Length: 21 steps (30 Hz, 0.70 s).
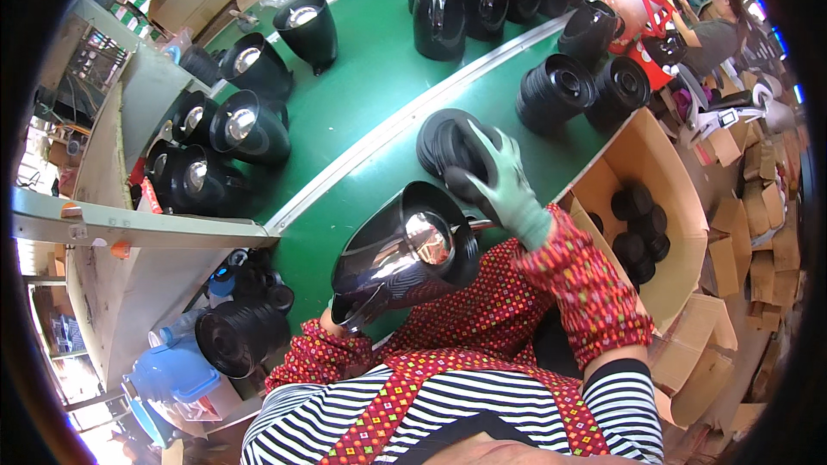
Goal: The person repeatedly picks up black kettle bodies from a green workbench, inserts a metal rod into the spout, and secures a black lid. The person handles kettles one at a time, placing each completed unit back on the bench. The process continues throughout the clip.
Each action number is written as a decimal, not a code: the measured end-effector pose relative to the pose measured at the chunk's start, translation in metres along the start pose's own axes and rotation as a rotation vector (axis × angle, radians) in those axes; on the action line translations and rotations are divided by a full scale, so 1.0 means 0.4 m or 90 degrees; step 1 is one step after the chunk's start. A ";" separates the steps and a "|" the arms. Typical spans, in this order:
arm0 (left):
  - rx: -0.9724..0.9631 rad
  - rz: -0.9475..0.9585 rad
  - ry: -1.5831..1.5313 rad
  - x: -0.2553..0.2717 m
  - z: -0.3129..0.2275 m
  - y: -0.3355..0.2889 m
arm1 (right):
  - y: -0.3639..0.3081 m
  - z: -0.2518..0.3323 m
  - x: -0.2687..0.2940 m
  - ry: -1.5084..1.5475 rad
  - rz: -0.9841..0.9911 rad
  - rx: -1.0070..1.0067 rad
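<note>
A glossy black jug point(379, 263) with a shiny metal-looking inside is tilted in front of me, its mouth toward the upper right. My left hand point(330, 324) supports it from the near left side; most of that hand and its fingers are hidden behind the jug. On the green work surface, just beyond the jug, stands a stack of black round discs point(438, 145). My right hand point(501, 185), in a pale green glove with dark fingertips, is closed round the edge of a black disc point(465, 153) at this stack.
Several black jugs stand on the green conveyor point(353, 112), left and far. More disc stacks point(556, 93) sit to the right. A cardboard box point(680, 207) holding black round pieces is beside my right arm. A metal rail point(405, 125) crosses the surface. A person point(715, 30) works at far right.
</note>
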<state>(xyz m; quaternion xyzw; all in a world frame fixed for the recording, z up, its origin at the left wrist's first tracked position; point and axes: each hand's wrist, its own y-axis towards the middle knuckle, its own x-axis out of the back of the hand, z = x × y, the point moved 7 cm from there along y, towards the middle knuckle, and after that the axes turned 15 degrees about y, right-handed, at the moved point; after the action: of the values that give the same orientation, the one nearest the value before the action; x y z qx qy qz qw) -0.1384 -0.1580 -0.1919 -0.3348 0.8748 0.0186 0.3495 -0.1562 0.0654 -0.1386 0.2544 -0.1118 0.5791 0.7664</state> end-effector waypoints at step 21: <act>-0.304 0.111 0.778 -0.119 0.007 0.061 | -0.496 0.161 0.256 0.503 -0.243 -0.131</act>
<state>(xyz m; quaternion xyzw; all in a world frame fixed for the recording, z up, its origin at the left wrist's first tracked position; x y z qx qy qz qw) -0.1261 -0.1111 -0.1692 -0.2814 0.9114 0.0465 -0.2965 0.0704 0.0774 -0.0881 -0.0476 0.1818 0.4657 0.8648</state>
